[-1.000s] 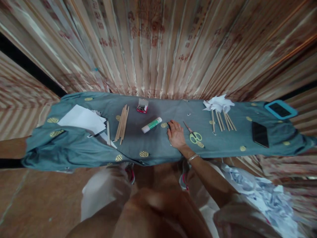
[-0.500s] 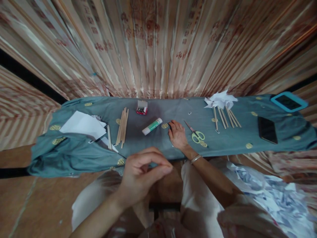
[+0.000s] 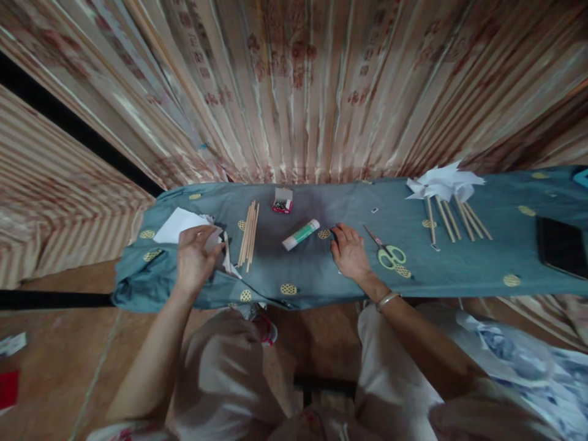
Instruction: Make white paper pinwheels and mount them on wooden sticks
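At the left of the cloth-covered table, my left hand (image 3: pixel 195 260) is over a stack of white paper (image 3: pixel 177 224), its thumb and curled fingers at the right edge of the paper. White paper shows between them; the exact grip is partly hidden. My right hand (image 3: pixel 351 252) lies flat on the cloth, fingers stretched out. Just right of it are scissors (image 3: pixel 390 255) with light green handles. A glue stick (image 3: pixel 301 234) with a green label lies to its left. Several thin wooden sticks (image 3: pixel 249 236) lie side by side between my left hand and the glue stick.
A small open red box (image 3: pixel 282 201) of dark bits stands at the back. White paper pinwheels (image 3: pixel 445 183) on wooden sticks lie at the right, near a black phone (image 3: pixel 563 246). A bag of crumpled paper (image 3: pixel 519 361) is below right. A pleated curtain (image 3: pixel 303 92) hangs behind the table.
My left hand has moved forward and left from near my lap to the white paper. The view has turned leftward. My right hand remains resting on the cloth.
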`<state>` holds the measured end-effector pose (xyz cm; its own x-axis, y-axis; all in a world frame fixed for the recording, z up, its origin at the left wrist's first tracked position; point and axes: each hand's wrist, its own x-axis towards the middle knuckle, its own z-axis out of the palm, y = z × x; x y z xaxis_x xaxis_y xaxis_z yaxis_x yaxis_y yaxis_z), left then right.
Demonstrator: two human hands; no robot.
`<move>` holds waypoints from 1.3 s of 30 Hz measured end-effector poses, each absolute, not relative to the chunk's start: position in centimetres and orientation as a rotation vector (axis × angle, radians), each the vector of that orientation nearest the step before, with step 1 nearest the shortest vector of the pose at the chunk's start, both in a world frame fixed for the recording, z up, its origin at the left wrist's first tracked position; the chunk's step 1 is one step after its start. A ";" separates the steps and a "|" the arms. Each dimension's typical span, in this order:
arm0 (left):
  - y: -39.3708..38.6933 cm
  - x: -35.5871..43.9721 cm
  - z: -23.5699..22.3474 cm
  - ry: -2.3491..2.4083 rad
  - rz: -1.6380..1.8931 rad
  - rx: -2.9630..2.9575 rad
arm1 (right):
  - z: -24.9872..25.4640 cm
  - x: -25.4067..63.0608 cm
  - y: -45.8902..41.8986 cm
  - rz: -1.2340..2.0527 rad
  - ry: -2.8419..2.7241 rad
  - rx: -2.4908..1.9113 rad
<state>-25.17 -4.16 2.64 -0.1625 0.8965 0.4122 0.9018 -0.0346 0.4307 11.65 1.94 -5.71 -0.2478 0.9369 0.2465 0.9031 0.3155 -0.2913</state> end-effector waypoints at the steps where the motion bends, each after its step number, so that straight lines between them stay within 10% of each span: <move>1: -4.0 -26.3 1.9 -2.191 -0.874 -2.039 | -5.8 11.7 2.0 0.130 -2.215 -1.630; 8: -4.1 -28.4 0.0 -2.307 -0.624 -2.031 | -5.7 11.8 2.0 0.145 -2.214 -1.626; 39: -4.3 -28.0 2.9 -2.853 -1.601 -1.219 | -5.5 11.8 1.9 0.185 -2.197 -1.609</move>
